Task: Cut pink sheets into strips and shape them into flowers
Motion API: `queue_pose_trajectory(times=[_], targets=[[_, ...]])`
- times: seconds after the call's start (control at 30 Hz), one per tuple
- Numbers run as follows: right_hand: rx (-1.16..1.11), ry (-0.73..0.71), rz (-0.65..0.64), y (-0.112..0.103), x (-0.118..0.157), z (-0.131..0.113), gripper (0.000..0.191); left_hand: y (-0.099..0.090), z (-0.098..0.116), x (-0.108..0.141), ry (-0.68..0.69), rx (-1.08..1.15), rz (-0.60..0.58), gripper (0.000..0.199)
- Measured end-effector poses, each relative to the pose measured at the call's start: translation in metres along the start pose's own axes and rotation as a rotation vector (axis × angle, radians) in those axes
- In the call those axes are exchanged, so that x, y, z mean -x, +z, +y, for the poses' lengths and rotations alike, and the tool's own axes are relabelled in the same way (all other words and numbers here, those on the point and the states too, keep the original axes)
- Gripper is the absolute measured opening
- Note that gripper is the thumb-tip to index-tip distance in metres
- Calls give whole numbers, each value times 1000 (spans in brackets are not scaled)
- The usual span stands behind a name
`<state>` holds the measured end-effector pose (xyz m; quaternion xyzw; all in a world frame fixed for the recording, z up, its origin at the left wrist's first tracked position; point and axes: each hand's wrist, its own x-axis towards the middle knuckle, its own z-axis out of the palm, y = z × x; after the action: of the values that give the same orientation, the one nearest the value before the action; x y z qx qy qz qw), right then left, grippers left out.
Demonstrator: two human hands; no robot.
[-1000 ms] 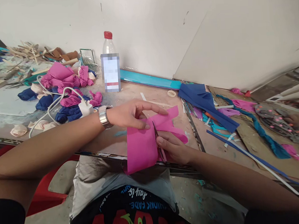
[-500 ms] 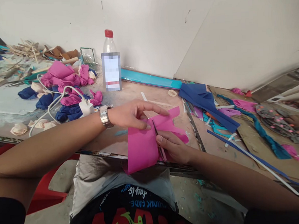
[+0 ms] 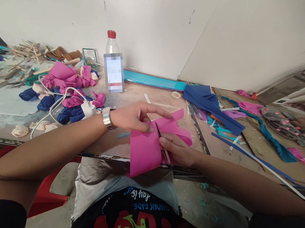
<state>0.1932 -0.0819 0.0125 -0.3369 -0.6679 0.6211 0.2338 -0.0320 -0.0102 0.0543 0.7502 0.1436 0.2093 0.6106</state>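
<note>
A sheet of bright pink crepe paper (image 3: 144, 149) lies over the table's front edge, its near part hanging down toward my lap. My left hand (image 3: 139, 117), wearing a metal watch (image 3: 107, 118) at the wrist, grips the sheet's upper part between thumb and fingers. Wrapped round a pair of scissors (image 3: 166, 153), my right hand (image 3: 176, 148) is just right of the sheet's middle. The blades point away from me and lie in the cut between the main piece and a strip (image 3: 185, 136) curling off to the right.
Behind stands a bottle with a red cap (image 3: 111, 34). Crumpled pink and blue paper (image 3: 64, 76) and a white charger with cable (image 3: 88, 108) lie to the left. A tape roll (image 3: 175, 95), folded blue paper (image 3: 205, 97) and coloured scraps are at the right.
Both hands, the scissors and the pink paper stay almost where they were. The sheet's hanging lower corner has shifted very slightly.
</note>
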Motion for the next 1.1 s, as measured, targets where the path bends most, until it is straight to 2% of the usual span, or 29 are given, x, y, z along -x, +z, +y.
queue_pose_trajectory(times=[0.2, 0.43, 0.87, 1.1], targets=[[23, -19, -28, -3, -2, 3, 53, 6, 3, -3, -7, 72, -47, 67], [-17, -9, -51, 0, -2, -3, 53, 8, -1, -4, -19, 96, -43, 69], [44, 13, 5, 0, 0, -2, 51, 7, 1, -3, -22, 40, -46, 69], [-32, 13, -6, 1, -3, -2, 49, 7, 2, -3, -54, 83, -36, 71]])
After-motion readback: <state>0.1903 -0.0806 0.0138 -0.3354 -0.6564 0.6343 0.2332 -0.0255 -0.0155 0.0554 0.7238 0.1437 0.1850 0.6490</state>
